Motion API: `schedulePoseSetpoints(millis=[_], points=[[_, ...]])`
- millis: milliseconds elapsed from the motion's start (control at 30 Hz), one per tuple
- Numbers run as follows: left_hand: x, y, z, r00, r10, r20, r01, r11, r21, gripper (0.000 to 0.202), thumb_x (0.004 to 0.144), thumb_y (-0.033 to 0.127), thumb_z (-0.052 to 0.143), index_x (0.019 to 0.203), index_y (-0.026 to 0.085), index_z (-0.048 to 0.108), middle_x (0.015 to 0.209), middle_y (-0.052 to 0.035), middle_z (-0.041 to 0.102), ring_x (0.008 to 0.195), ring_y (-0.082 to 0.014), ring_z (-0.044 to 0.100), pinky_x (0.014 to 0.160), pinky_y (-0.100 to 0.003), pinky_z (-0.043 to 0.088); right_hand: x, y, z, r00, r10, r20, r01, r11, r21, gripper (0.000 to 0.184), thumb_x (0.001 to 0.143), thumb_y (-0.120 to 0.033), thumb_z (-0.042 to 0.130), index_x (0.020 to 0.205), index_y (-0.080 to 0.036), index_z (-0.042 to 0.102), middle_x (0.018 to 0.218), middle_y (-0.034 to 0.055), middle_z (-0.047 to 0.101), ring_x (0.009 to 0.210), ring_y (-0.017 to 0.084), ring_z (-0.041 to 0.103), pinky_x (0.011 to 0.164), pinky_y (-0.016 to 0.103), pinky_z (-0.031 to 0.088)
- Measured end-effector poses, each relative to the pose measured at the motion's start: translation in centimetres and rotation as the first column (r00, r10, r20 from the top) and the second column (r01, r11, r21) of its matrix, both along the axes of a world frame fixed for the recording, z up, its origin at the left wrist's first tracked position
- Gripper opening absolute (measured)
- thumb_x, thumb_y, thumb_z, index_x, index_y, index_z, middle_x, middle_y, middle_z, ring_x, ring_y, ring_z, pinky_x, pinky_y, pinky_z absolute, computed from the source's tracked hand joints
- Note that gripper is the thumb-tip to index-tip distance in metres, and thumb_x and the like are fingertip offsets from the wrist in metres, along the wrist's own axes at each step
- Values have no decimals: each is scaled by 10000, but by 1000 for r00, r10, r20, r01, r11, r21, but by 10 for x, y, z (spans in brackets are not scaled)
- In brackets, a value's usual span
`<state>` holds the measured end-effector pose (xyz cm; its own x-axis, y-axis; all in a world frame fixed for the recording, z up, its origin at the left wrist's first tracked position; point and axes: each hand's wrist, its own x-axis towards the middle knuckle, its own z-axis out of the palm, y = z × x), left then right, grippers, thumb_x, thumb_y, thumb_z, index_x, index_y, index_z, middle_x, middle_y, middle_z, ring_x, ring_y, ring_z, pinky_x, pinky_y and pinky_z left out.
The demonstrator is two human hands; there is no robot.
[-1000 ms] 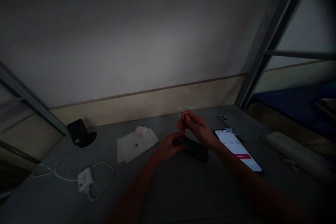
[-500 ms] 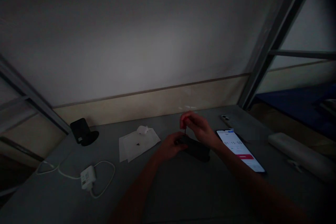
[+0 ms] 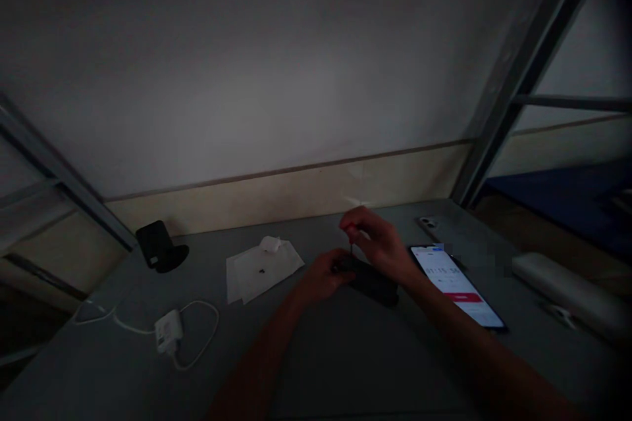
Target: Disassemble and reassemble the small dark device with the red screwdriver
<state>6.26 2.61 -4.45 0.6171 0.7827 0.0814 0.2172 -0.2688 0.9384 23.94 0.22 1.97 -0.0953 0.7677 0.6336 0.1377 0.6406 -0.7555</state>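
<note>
A dark oblong device (image 3: pixel 372 283) lies on the grey table between my hands; in the dim light its kind cannot be made out. My left hand (image 3: pixel 328 274) is closed around its left end. Above that same end, my right hand (image 3: pixel 378 237) grips the red handle of a screwdriver (image 3: pixel 351 231). The thin shaft points straight down and its tip meets the device near my left fingers. To the left, a few tiny dark pieces (image 3: pixel 261 271), perhaps screws, rest on white paper sheets (image 3: pixel 269 279).
A small white case (image 3: pixel 270 245) sits on the paper. Farther left are a black stand (image 3: pixel 160 247) and a white charger (image 3: pixel 168 331) with its cable. On the right lie a lit phone (image 3: pixel 454 286), another phone (image 3: pixel 428 227) and a long pale case (image 3: pixel 563 289). A wall backs the table.
The view has shifted slightly, moving everything a little to the right in the picture. My right hand's fingers have turned slightly on the red handle; my left hand keeps its hold.
</note>
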Motion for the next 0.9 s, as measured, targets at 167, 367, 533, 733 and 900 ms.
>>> schedulePoseSetpoints(millis=[167, 367, 533, 733, 900], points=[[0, -2, 4, 1000, 7, -18, -6, 1000, 24, 218, 758, 149, 710, 972, 160, 667, 834, 7, 623, 791, -149, 563, 758, -265, 423, 1, 1, -2, 999, -9, -48, 8, 1000, -31, 155, 988, -301, 537, 1030, -237, 672, 890, 41, 651, 769, 173, 604, 698, 325, 496], [1, -1, 4, 1000, 7, 0, -7, 1000, 4, 248, 743, 148, 714, 987, 157, 668, 839, 1, 625, 793, -153, 557, 765, -270, 424, -1, -1, 0, 1000, -6, -21, 6, 1000, 0, 133, 966, -324, 588, 995, -232, 679, 998, 62, 648, 855, 188, 617, 750, 336, 514], [1, -1, 3, 1000, -13, 7, 13, 999, 32, 198, 754, 154, 699, 949, 159, 666, 829, 6, 607, 800, -152, 548, 752, -264, 405, -1, 1, -2, 999, -3, -46, 1, 999, -46, 192, 999, -332, 518, 1028, -228, 676, 917, 53, 674, 802, 187, 629, 731, 342, 514], [1, -1, 4, 1000, -4, 24, 4, 1000, 7, 222, 743, 168, 717, 954, 155, 652, 819, 8, 585, 793, -155, 533, 737, -260, 393, -1, 0, -2, 999, -39, -25, 39, 999, -8, 83, 926, -291, 642, 974, -239, 686, 982, 46, 663, 898, 196, 625, 797, 341, 507], [2, -2, 3, 997, -23, 71, 25, 999, -21, 197, 751, 194, 724, 931, 147, 658, 816, 5, 573, 773, -146, 516, 734, -255, 388, 1, 2, -3, 990, 104, -91, -113, 989, -101, 192, 1004, -304, 501, 1080, -237, 663, 954, 49, 675, 822, 182, 623, 752, 343, 503]])
